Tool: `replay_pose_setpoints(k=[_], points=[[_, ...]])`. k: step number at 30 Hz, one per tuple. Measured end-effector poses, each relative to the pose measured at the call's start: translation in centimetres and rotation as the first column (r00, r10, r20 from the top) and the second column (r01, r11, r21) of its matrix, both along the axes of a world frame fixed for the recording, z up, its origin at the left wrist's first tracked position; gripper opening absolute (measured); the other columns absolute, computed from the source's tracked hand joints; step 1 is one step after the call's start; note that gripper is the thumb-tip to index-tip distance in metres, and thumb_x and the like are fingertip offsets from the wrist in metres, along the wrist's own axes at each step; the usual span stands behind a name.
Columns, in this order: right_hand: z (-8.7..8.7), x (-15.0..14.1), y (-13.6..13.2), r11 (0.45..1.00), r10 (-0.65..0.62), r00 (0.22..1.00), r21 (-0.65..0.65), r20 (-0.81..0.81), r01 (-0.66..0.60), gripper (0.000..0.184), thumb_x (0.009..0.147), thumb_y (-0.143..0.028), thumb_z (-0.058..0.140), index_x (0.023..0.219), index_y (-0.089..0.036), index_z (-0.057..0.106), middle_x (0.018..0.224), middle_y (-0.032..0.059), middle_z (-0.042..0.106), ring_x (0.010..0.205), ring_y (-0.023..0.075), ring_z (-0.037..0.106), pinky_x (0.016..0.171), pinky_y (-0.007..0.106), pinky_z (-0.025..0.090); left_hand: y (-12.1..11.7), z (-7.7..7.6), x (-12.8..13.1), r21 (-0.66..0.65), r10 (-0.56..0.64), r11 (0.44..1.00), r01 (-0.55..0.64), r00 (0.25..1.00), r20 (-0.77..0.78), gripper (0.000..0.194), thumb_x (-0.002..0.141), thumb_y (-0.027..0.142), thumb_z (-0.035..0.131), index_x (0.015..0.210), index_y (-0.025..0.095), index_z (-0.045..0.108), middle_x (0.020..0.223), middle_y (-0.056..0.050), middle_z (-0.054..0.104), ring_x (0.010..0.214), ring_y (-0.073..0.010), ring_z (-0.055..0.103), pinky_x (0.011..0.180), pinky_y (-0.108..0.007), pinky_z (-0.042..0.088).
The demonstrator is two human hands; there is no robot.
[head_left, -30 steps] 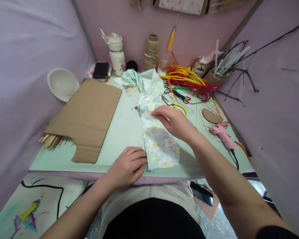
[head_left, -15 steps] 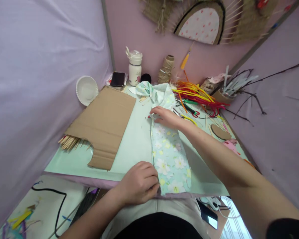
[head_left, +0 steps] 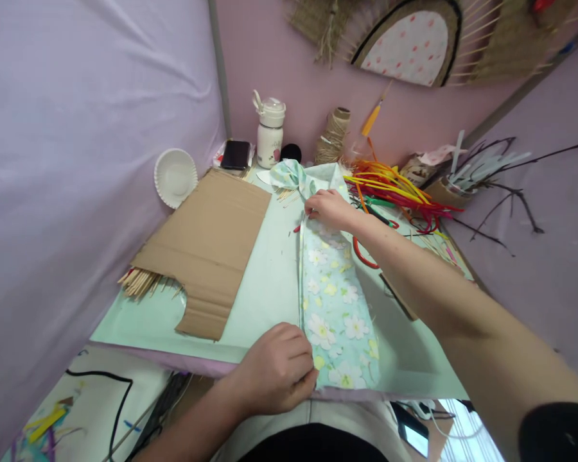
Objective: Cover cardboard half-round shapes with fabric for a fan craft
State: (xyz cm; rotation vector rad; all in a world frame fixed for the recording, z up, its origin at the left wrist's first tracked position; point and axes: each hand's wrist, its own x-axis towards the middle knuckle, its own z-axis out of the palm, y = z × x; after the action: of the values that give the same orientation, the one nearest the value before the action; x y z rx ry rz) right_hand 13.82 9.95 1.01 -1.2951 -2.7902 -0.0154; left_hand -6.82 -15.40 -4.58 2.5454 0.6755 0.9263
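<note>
A light green floral fabric [head_left: 340, 301] lies lengthwise on the table, folded, its far end bunched and turned to the left. My left hand [head_left: 282, 369] is closed at the near left corner of the fabric, fingertips pinched on its edge by the table's front. Farther up the same edge, my right hand [head_left: 328, 209] pinches the cloth between thumb and fingers, with the forearm crossing over the right side of the table. A brown cardboard piece [head_left: 216, 237] with a curved cutout lies left of the fabric, apart from both hands.
Thin wooden sticks [head_left: 144, 282] poke out under the cardboard. At the back stand a white bottle [head_left: 270, 135], a phone [head_left: 235, 154] and a twine spool [head_left: 334, 136]. Red-orange scissor handles [head_left: 365, 253], colourful pipe-cleaner-like strands [head_left: 390, 183] and dark twigs [head_left: 520, 199] are on the right.
My right hand has gone from lying across the fabric with spread fingers to pinching its left edge. My left hand stays at the near corner. The view has shifted slightly.
</note>
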Motion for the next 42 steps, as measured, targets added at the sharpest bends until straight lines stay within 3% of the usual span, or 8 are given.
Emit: replay_pose_setpoints(k=[7, 12, 16, 22, 26, 31, 36, 42], points=[[-0.3, -0.7, 0.3, 0.994, -0.107, 0.994, 0.025, 0.020, 0.106, 0.014, 0.084, -0.009, 0.056, 0.083, -0.016, 0.068, 0.090, 0.0094, 0.071, 0.100, 0.0277, 0.054, 0.091, 0.046, 0.026, -0.2, 0.4, -0.3, -0.037, -0.012, 0.999, 0.013, 1.000, 0.026, 0.016, 0.085, 0.015, 0.054, 0.070, 0.017, 0.056, 0.070, -0.005, 0.061, 0.072, -0.0176, 0.054, 0.071, -0.034, 0.048], [0.0, -0.3, -1.8, 0.985, -0.158, 0.985, 0.064, -0.066, 0.163, 0.025, 0.087, -0.010, 0.057, 0.110, -0.016, 0.064, 0.121, 0.0123, 0.062, 0.117, 0.0319, 0.047, 0.099, 0.049, 0.026, -0.7, 0.3, -1.2, -0.103, -0.029, 0.994, 0.028, 1.000, -0.003, 0.013, 0.083, 0.008, 0.051, 0.088, 0.017, 0.059, 0.083, -0.006, 0.065, 0.083, -0.0193, 0.056, 0.084, -0.039, 0.050], [1.1, 1.6, -7.5, 0.985, -0.137, 0.957, 0.069, -0.257, 0.160, 0.027, 0.087, -0.015, 0.059, 0.114, -0.019, 0.059, 0.126, 0.0114, 0.058, 0.118, 0.0306, 0.048, 0.098, 0.047, 0.034, -1.2, 0.0, -2.1, -0.105, 0.021, 0.994, -0.024, 0.999, -0.030, 0.030, 0.079, 0.000, 0.047, 0.103, 0.015, 0.057, 0.093, -0.009, 0.063, 0.090, -0.0197, 0.057, 0.087, -0.041, 0.051], [0.6, 5.9, -20.6, 0.994, 0.014, 0.913, -0.092, -0.409, -0.057, 0.014, 0.094, -0.016, 0.050, 0.102, -0.022, 0.060, 0.111, 0.0089, 0.065, 0.106, 0.0227, 0.058, 0.092, 0.041, 0.046, -1.8, 0.4, -2.3, 0.027, -0.006, 1.000, 0.011, 0.987, -0.164, 0.039, 0.077, -0.002, 0.050, 0.109, 0.017, 0.061, 0.122, -0.013, 0.062, 0.120, -0.0272, 0.053, 0.104, -0.049, 0.043], [-0.7, 8.4, -26.9, 0.987, -0.082, 0.895, -0.161, -0.438, 0.012, 0.022, 0.090, -0.013, 0.054, 0.110, -0.021, 0.057, 0.117, 0.0106, 0.062, 0.110, 0.0236, 0.057, 0.094, 0.043, 0.046, -1.4, 0.7, -1.6, 0.054, -0.029, 0.998, 0.041, 0.975, -0.219, 0.027, 0.084, 0.003, 0.052, 0.106, 0.015, 0.062, 0.116, -0.010, 0.068, 0.118, -0.0247, 0.058, 0.110, -0.049, 0.037], [-2.5, 9.2, -30.8, 0.968, -0.231, 0.812, -0.209, -0.536, 0.137, 0.020, 0.088, -0.013, 0.054, 0.105, -0.023, 0.057, 0.115, 0.0091, 0.062, 0.108, 0.0228, 0.056, 0.093, 0.041, 0.047, -0.1, 0.4, -0.6, 0.175, -0.039, 0.982, 0.072, 0.982, -0.185, 0.024, 0.086, 0.005, 0.053, 0.106, 0.014, 0.061, 0.109, -0.011, 0.071, 0.107, -0.0228, 0.064, 0.105, -0.048, 0.042], [-3.6, 7.2, -32.2, 0.808, -0.583, 0.592, -0.315, -0.556, 0.499, 0.006, 0.089, -0.027, 0.060, 0.087, -0.023, 0.064, 0.095, 0.0068, 0.063, 0.096, 0.0249, 0.056, 0.086, 0.043, 0.045, 0.4, 0.1, -0.2, 0.227, -0.032, 0.972, 0.061, 0.991, -0.128, 0.026, 0.084, 0.002, 0.056, 0.106, 0.014, 0.060, 0.106, -0.012, 0.072, 0.103, -0.0215, 0.066, 0.099, -0.044, 0.050], [-2.8, 4.6, -31.7, 0.708, -0.706, 0.469, -0.493, -0.531, 0.506, 0.013, 0.081, -0.035, 0.069, 0.090, -0.025, 0.067, 0.094, 0.0047, 0.064, 0.100, 0.0269, 0.055, 0.090, 0.045, 0.040, 0.3, 0.0, -0.3, 0.210, -0.035, 0.976, 0.064, 0.990, -0.137, 0.031, 0.082, 0.000, 0.056, 0.109, 0.015, 0.060, 0.107, -0.012, 0.071, 0.105, -0.0236, 0.065, 0.094, -0.045, 0.053]])
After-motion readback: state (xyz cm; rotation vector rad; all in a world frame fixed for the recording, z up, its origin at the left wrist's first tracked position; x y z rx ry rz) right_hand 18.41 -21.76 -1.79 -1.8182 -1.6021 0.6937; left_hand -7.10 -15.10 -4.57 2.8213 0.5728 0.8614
